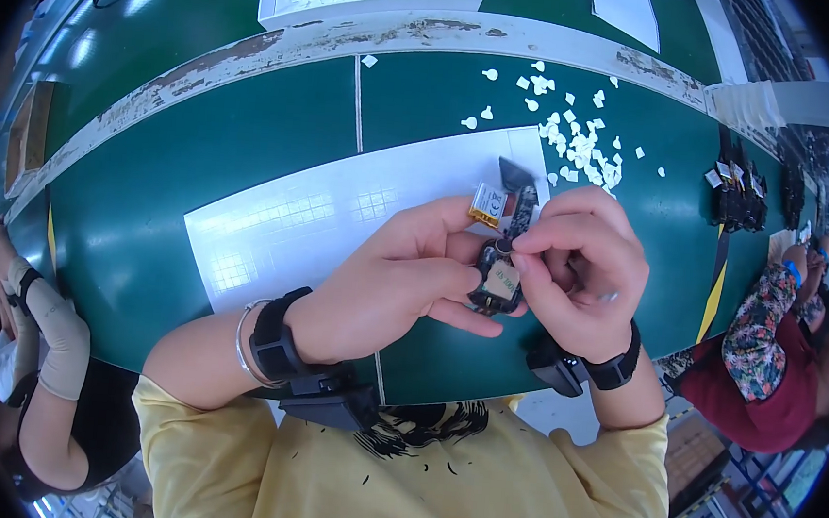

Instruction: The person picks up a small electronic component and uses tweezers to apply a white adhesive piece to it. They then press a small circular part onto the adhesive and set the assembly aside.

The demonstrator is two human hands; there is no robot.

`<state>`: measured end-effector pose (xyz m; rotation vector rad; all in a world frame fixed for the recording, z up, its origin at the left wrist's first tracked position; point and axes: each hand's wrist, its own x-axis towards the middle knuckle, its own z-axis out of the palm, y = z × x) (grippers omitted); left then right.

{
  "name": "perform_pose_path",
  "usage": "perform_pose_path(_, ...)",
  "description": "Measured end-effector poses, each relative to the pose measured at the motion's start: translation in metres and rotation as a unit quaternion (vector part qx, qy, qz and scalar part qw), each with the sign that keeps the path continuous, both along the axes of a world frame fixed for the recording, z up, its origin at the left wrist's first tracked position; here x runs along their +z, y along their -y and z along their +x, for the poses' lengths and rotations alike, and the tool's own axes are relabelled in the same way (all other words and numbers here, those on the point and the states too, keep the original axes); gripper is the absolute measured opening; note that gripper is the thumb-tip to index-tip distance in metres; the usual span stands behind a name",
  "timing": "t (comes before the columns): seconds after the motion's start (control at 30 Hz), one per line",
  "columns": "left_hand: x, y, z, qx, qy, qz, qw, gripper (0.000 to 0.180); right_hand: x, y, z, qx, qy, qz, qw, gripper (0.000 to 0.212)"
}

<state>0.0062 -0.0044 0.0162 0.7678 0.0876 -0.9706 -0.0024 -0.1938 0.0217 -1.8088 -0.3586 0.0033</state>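
In front of me, my left hand (398, 277) grips a small opened electronic device (499, 280) that resembles a smartwatch, with a dark rim and a tan label inside. A silver pouch battery (490, 202) with an amber edge stands out from its top. Beside the battery, a dark strap-like piece (524, 207) points away from me. My right hand (584, 268) has its thumb and index finger pinched together against the device's upper right edge. Whatever lies between those fingertips is too small to tell.
A white sheet (282, 210) lies beneath my hands on the green table (114, 235). Small white tabs (584, 151) are scattered beyond it, below a box of similar pieces (371, 7). Dark devices (736, 195) are bunched at right. Other people (781, 366) sit on both sides.
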Motion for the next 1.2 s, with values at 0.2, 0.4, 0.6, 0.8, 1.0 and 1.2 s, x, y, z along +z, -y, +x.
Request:
perform_pose_path(0.2,0.001,0.002,-0.005,0.029,-0.03,0.002,0.999,0.037,0.0,0.0,0.004,0.018,0.186,-0.159,0.969,0.018)
perform_pose_path(0.4,0.004,0.004,-0.009,0.02,0.033,0.044,0.998,0.035,-0.002,-0.003,0.002,0.019,0.229,-0.199,0.953,0.019)
perform_pose_path(0.6,0.001,0.008,-0.013,0.064,0.167,0.118,0.977,0.024,-0.003,-0.004,0.0,0.008,0.221,-0.204,0.954,0.019)
perform_pose_path(0.8,0.006,0.006,0.001,0.014,0.264,0.177,0.948,0.021,0.012,0.005,-0.002,0.009,0.105,-0.138,0.985,0.019)
perform_pose_path(1.0,0.012,-0.035,0.016,0.047,0.265,0.264,0.926,0.023,0.028,0.065,-0.006,-0.179,0.06,-0.257,0.948,0.014)
perform_pose_path(1.2,0.0,-0.21,-0.006,0.182,0.364,0.592,0.696,0.024,0.011,0.178,0.007,-0.375,0.073,-0.438,0.814,0.021)
